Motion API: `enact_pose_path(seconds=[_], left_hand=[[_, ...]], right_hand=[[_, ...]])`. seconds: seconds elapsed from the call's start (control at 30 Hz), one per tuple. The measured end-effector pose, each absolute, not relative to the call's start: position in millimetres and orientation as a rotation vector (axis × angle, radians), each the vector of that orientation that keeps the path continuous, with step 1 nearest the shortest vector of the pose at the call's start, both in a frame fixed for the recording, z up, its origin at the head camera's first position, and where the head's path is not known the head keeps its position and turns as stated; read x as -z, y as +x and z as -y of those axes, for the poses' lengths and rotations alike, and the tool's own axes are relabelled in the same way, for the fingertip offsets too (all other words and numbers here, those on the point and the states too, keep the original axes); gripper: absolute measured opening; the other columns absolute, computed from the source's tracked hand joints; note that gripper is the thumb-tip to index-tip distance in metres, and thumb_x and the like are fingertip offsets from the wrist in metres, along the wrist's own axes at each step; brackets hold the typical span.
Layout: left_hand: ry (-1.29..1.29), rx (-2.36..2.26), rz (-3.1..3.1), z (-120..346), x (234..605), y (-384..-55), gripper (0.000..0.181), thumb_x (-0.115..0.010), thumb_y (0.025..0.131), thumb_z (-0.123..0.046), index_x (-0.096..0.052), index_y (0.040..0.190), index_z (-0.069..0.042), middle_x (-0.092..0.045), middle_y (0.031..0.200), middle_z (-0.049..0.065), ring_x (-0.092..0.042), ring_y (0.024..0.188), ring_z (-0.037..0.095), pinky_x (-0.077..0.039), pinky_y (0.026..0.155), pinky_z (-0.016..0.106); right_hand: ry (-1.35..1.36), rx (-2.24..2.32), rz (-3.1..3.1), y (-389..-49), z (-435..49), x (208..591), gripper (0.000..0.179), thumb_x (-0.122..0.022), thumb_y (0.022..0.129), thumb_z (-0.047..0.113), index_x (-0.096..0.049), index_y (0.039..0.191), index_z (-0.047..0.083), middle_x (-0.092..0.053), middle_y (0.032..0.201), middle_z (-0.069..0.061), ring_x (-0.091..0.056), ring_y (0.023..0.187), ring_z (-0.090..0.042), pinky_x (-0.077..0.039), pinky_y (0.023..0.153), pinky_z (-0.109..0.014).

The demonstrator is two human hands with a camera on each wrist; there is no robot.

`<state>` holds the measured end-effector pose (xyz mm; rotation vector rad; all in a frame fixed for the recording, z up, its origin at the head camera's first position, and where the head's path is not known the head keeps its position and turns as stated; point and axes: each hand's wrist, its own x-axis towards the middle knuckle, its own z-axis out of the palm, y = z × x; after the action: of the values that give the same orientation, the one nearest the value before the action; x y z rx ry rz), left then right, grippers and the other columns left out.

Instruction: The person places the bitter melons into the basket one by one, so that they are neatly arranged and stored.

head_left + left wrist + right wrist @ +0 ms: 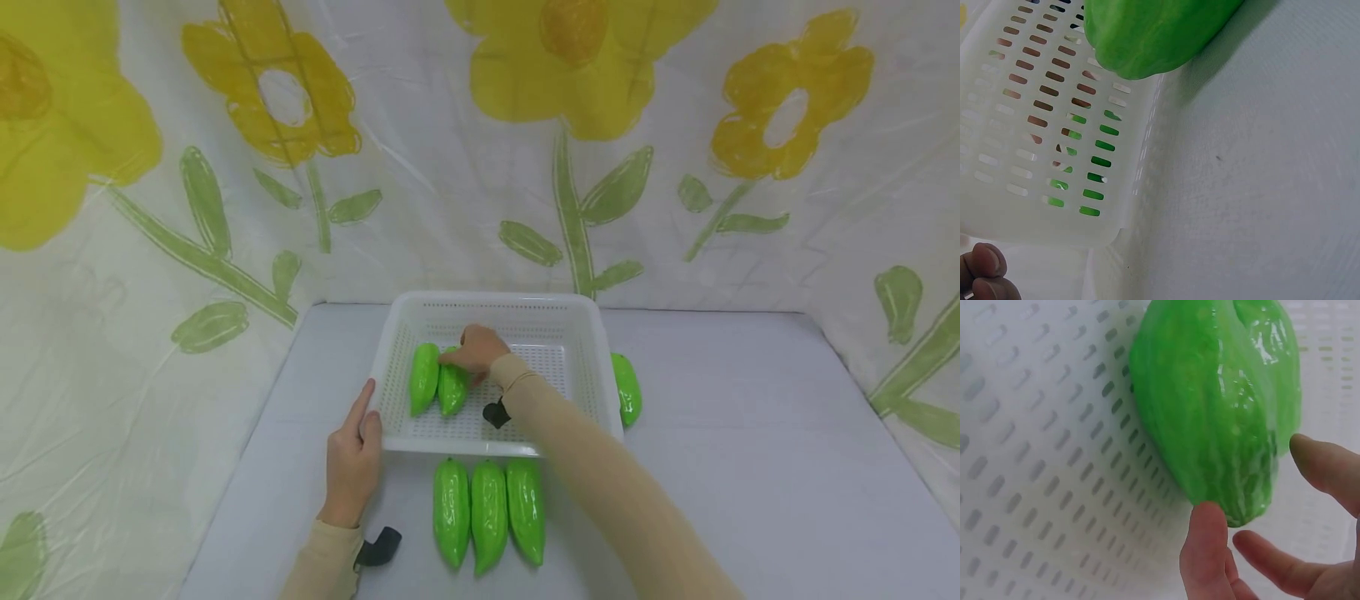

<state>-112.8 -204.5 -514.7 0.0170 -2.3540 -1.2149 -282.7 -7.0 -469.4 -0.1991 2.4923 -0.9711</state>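
A white perforated basket (495,297) stands on the table with two green peppers side by side in its left half. My right hand (459,358) lies over the far end of the second pepper (452,393), next to the first pepper (423,379). In the right wrist view the fingers (1335,475) are loosely spread about the tip of that pepper (1222,419), which rests on the basket floor. My left hand (366,412) rests against the basket's front left corner, with its fingertips (988,262) by the basket wall (1035,125).
Three more green peppers (489,517) lie in a row on the table in front of the basket; one of these peppers (1147,31) shows in the left wrist view. Another pepper (626,387) lies against the basket's right side. A flowered cloth hangs behind the grey table (750,417).
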Motion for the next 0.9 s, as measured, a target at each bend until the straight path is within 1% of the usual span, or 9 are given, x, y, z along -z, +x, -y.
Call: enact_pose_path(seconds=[0.07,0.17,0.3,0.37,0.47,0.5,0.57,0.7,0.9], left_hand=[[0.019,1.219,2.357,205,515,-113,0.048,-0.048,0.106,-0.007,-0.053,0.153,-0.011,-0.058,0.066,0.009,-0.019,0.042,-0.009,-0.028,0.038,0.021],[0.021,1.225,2.360,205,515,-113,0.048,-0.048,0.106,-0.007,-0.053,0.154,-0.011,-0.061,0.068,0.011,-0.019,0.042,-0.009,-0.028,0.039,0.021],[0.024,1.223,2.357,204,515,-113,0.048,-0.048,0.106,-0.007,-0.053,0.153,-0.011,-0.060,0.068,0.010,-0.019,0.042,-0.009,-0.028,0.039,0.021],[0.023,1.218,2.354,204,514,-113,0.048,-0.048,0.106,-0.007,-0.053,0.153,-0.010,-0.057,0.065,0.008,-0.019,0.042,-0.009,-0.028,0.038,0.021],[0.016,1.208,2.352,203,515,-113,0.048,-0.048,0.106,-0.007,-0.053,0.153,-0.009,-0.056,0.064,0.007,-0.018,0.043,-0.009,-0.028,0.038,0.020],[0.012,1.203,2.351,203,515,-113,0.048,-0.047,0.106,-0.007,-0.053,0.153,-0.009,-0.058,0.066,0.008,-0.018,0.043,-0.009,-0.028,0.039,0.020],[0.014,1.197,2.347,203,516,-114,0.048,-0.047,0.105,-0.006,-0.054,0.153,-0.009,-0.056,0.064,0.009,-0.018,0.044,-0.010,-0.029,0.040,0.020],[0.012,1.189,2.332,204,517,-114,0.048,-0.048,0.105,-0.005,-0.055,0.152,-0.009,-0.062,0.069,0.013,-0.018,0.045,-0.010,-0.030,0.043,0.020],[0.007,1.193,2.327,204,518,-114,0.048,-0.048,0.105,-0.005,-0.054,0.152,-0.010,-0.060,0.066,0.012,-0.017,0.046,-0.010,-0.029,0.042,0.020]], right_hand=[[-0.222,0.971,-2.510,-279,5,461,0.059,-0.076,0.091,0.039,-0.060,0.126,-0.005,-0.066,0.121,-0.018,-0.066,0.082,-0.023,-0.062,0.065,-0.035],[-0.273,0.979,-2.532,-271,1,446,0.066,-0.074,0.093,0.039,-0.055,0.137,-0.007,-0.063,0.133,-0.023,-0.066,0.079,-0.025,-0.063,0.071,-0.041],[-0.360,0.965,-2.570,-265,-3,430,0.065,-0.071,0.097,0.041,-0.055,0.140,-0.005,-0.060,0.142,-0.022,-0.069,0.071,-0.025,-0.062,0.072,-0.040],[-0.393,0.963,-2.580,-263,-4,425,0.064,-0.070,0.098,0.043,-0.055,0.140,-0.003,-0.060,0.143,-0.021,-0.070,0.070,-0.026,-0.061,0.071,-0.038],[-0.429,0.992,-2.570,-261,-6,419,0.064,-0.069,0.098,0.043,-0.054,0.142,-0.001,-0.059,0.144,-0.021,-0.073,0.077,-0.031,-0.061,0.071,-0.038],[-0.439,1.007,-2.562,-260,-7,417,0.065,-0.069,0.098,0.043,-0.054,0.144,-0.001,-0.060,0.143,-0.021,-0.073,0.081,-0.031,-0.061,0.072,-0.038],[-0.463,1.032,-2.551,-257,-8,412,0.066,-0.069,0.098,0.043,-0.053,0.146,0.000,-0.061,0.141,-0.021,-0.072,0.087,-0.031,-0.061,0.072,-0.038],[-0.524,1.052,-2.557,-250,-11,401,0.068,-0.069,0.097,0.045,-0.053,0.147,0.001,-0.063,0.135,-0.022,-0.068,0.095,-0.027,-0.061,0.072,-0.036],[-0.608,0.990,-2.631,-241,-11,391,0.066,-0.070,0.096,0.047,-0.057,0.144,0.003,-0.065,0.132,-0.019,-0.063,0.114,-0.028,-0.055,0.091,-0.042]])
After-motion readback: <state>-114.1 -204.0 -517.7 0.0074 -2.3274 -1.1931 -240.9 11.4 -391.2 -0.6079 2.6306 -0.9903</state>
